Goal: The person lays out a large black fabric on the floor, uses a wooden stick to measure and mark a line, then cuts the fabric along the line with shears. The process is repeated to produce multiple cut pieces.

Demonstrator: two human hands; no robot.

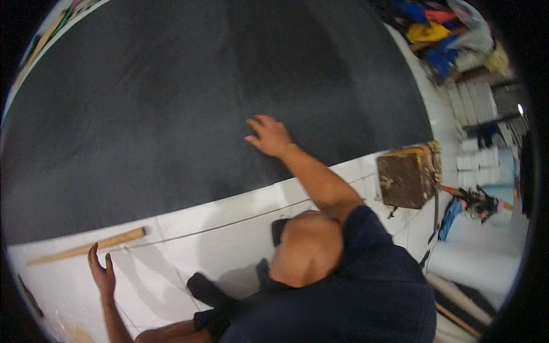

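Observation:
A large sheet of dark grey material (171, 131) lies spread over the white floor. My right hand (271, 136) is over its near part, palm down, with fingers apart and nothing held. Whether it presses on the sheet or hovers just above, I cannot tell. At the lower left, my left hand (103, 274) is raised with thumb and fingers apart. Its fingertips appear next to a tapered wooden stick (117, 238), which lies along the sheet's near edge. The hand is not closed round the stick.
A worn brown block-like box (403, 177) stands at the sheet's right corner. Colourful bags and cloths (434, 34) are heaped at the far right. Pale rolls (474, 263) and stacked white goods (474, 103) line the right side. A thin dark line (229, 227) crosses the tiled floor.

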